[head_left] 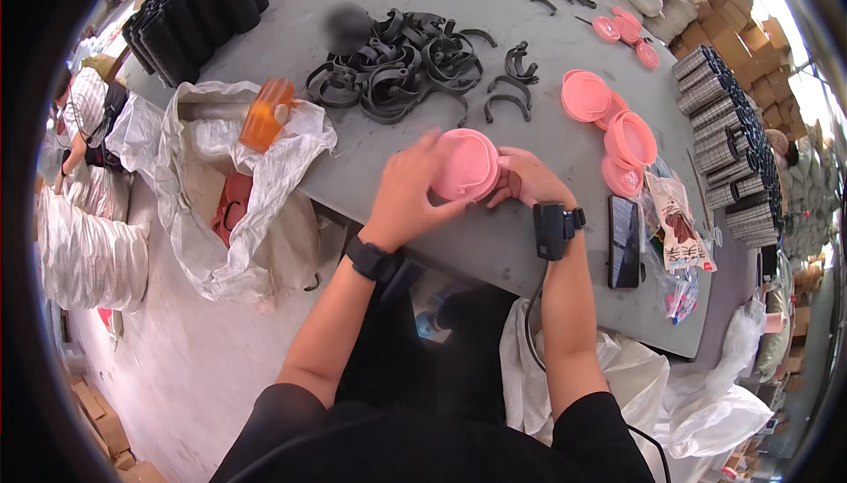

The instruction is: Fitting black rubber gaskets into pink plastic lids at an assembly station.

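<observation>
Pinches a round pink lid (466, 165) over the near, middle part of the gray surface (505, 245), using the left grip (408, 185), with fingers at the far side and thumb at the near side. Bends the right grip (529, 178) at the right side of the same lid; cannot tell if pinching there.

Has a bare strip between the lid and the near edge, slanting down to the right. Has more open room at the far middle, past a big messy pile of black rings (397, 68). Has less room on the right, with pink round pieces (631, 141), then, nearer, a black phone (624, 240) and a snack bag (678, 218) close to the right edge.

To the left, by the surface edge, a big white sack (190, 218), open wide, with a red thing (231, 207) inside. At its far right rim, a tilted orange bottle (262, 121). At the far left, black tubes (198, 20), packed close together. Near right, another white sack (631, 373); cannot tell what is inside.
</observation>
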The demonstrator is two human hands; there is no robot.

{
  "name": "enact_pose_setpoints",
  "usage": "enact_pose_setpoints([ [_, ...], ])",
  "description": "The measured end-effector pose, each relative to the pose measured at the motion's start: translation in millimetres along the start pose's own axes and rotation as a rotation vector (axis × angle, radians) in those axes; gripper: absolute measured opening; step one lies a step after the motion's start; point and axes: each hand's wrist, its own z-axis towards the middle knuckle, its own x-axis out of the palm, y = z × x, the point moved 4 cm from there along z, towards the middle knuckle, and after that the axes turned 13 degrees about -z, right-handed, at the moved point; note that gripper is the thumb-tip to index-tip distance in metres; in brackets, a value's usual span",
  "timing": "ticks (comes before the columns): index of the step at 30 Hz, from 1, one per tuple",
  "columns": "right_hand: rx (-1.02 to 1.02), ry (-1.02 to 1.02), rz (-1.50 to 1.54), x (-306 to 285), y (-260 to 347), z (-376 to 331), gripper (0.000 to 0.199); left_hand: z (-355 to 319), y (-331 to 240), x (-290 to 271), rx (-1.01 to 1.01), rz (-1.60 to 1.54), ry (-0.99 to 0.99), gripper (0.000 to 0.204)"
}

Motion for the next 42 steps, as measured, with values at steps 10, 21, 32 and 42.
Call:
enact_pose_setpoints([
  [10, -0.124, -0.780, -0.881, -35, 12, 21, 0.030, -8, -1, 7, 0.010, 0.181, 0.083, 0.055],
  [21, -0.133, -0.619, -1.785, -39, 36, 57, 0.021, -7, 2, 2, -0.036, 0.075, 0.032, 0.055],
  [32, -0.014, -0.803, -0.626, -34, 2, -17, 0.023, -10, -1, 7, 0.014, 0.149, 0.011, 0.061],
  [42, -0.083, -0.879, -0.382, 18, -14, -43, 0.025, -6, 11, 7, -0.230, -0.103, 0.281, 0.053],
])
